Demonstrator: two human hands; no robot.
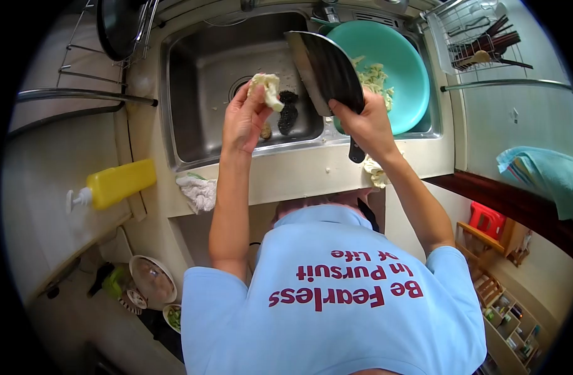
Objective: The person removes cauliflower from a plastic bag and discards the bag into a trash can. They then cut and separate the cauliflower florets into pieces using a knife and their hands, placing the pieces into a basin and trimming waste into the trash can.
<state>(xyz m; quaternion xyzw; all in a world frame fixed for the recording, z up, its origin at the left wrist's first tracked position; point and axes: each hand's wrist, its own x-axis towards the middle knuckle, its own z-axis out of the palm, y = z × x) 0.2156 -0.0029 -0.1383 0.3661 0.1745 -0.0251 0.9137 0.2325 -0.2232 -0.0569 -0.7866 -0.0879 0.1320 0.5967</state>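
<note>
My left hand (244,120) is closed on a pale piece of cauliflower (267,89), held up over the sink (202,75). In my right hand (367,122) is a broad-bladed kitchen knife (324,69). Its black handle end shows below the palm, and the blade points up and to the left, apart from the cauliflower. Behind the knife a large teal basin (402,59) sits at the sink's right side, with cut pale pieces (375,78) in it. More pale trimmings (375,172) lie on the counter edge below my right wrist.
A dark scrubbing pad (287,117) lies in the sink near the drain. A crumpled white cloth (197,190) rests on the front ledge. To the left stands a yellow pump bottle (120,184). A wire rack (483,47) with utensils is at the upper right, a teal towel (539,175) below it.
</note>
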